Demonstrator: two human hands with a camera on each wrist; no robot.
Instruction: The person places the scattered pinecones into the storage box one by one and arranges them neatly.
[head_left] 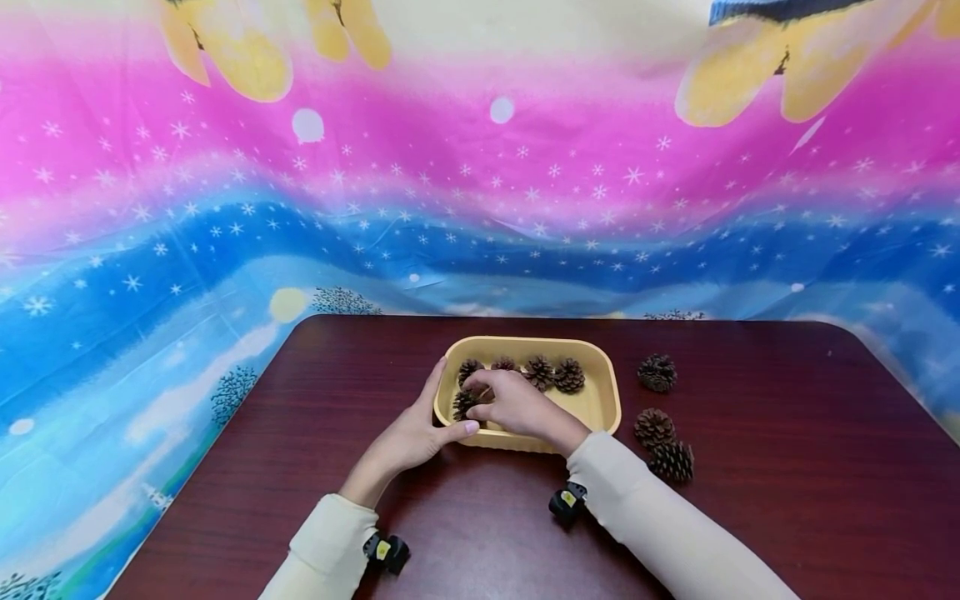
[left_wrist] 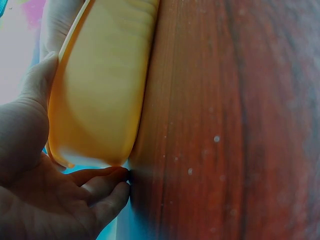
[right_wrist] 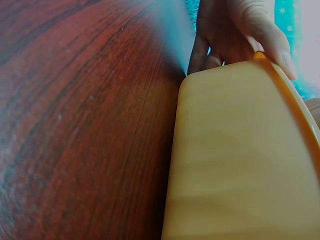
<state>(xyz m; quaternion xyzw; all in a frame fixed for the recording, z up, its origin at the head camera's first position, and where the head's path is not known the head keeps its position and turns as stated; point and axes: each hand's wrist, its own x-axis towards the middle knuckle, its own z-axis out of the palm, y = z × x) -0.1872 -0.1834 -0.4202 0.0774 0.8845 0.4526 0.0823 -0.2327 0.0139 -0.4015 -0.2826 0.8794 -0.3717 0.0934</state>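
Observation:
A yellow plastic container [head_left: 606, 408] stands on the table with several brown pine cones [head_left: 568, 376] in it, mostly in a row along its far side. My left hand [head_left: 408, 435] holds the container's left end, thumb over the near rim and fingers along the end wall; the left wrist view shows those fingers [left_wrist: 107, 192] low by the tabletop. Reaching in over the near rim, my right hand [head_left: 517, 404] pinches a pine cone [head_left: 463, 405] at the left end inside. In the right wrist view the container's wall [right_wrist: 235, 150] hides the right fingers.
Right of the container, one pine cone [head_left: 657, 372] lies toward the back of the dark red-brown table [head_left: 787, 433]. Two more, a lighter one [head_left: 654, 427] and a darker one [head_left: 672, 462], lie together nearer the right sleeve. A colourful printed cloth [head_left: 480, 183] hangs behind the table.

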